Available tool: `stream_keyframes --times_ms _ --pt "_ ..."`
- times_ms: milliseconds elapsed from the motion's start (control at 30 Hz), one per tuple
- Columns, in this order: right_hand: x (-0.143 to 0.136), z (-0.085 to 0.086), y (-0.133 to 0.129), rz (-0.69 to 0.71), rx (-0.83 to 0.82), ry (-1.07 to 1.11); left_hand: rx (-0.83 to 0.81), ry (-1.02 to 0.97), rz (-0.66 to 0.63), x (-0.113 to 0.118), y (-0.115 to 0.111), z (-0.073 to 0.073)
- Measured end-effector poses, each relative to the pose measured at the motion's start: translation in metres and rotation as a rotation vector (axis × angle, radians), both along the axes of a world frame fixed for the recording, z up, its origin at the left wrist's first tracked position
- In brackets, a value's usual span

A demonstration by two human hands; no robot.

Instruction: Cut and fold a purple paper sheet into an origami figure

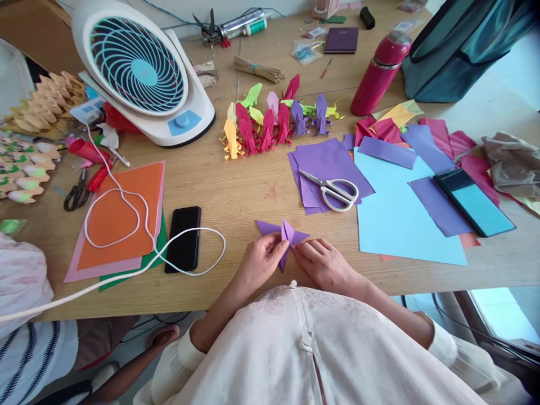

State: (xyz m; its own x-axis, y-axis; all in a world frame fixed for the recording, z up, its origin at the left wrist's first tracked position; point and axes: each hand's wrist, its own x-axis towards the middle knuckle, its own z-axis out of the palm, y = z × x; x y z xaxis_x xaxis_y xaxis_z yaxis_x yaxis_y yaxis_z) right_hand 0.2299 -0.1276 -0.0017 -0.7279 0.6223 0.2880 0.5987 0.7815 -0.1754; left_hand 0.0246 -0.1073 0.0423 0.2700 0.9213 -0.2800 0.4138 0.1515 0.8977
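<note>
A folded piece of purple paper [287, 229] with pointed flaps is between my hands at the table's front edge. My left hand [265, 257] pinches its raised middle flap between thumb and fingers. My right hand [321, 260] is bent over the lower right side of the same paper, fingertips pressed against it. Beyond it lie white-handled scissors [337, 192] on purple paper sheets [333, 154]. Farther back stands a group of folded paper figures [266, 130] in yellow, red, green, pink and purple.
A white fan [198, 107] stands at back left. Its side holds a black phone [183, 247], a white cable [217, 232] and orange paper [113, 216]. Light blue paper [405, 225], another phone [476, 202] and a red bottle [375, 81] are rightward. A person's sleeve [21, 275] shows at left.
</note>
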Motion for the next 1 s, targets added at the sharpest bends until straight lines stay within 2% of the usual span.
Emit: stream_keyframes --times_ms 100,167,267,467,633,833,1000 --pt "0.000 0.001 -0.001 -0.013 -0.030 0.013 0.043 0.051 -0.069 -0.001 -0.004 0.007" --pt "0.001 0.003 -0.001 -0.017 -0.047 0.030 0.078 0.061 -0.112 -0.002 -0.006 0.005" --pt "0.002 0.004 -0.004 -0.029 -0.063 0.088 0.203 0.116 -0.211 -0.001 -0.008 -0.004" --pt "0.021 0.004 -0.017 -0.071 -0.087 0.230 0.568 0.440 -0.455 0.000 -0.013 -0.026" --pt "0.044 0.008 -0.030 -0.123 -0.043 0.244 0.661 0.595 -0.593 -0.001 -0.010 -0.034" --pt "0.051 0.013 -0.032 -0.231 0.026 0.288 0.787 0.732 -0.608 0.003 -0.004 -0.039" --pt "0.038 0.013 -0.021 -0.246 0.006 0.269 0.767 0.826 -0.540 0.009 -0.005 -0.041"
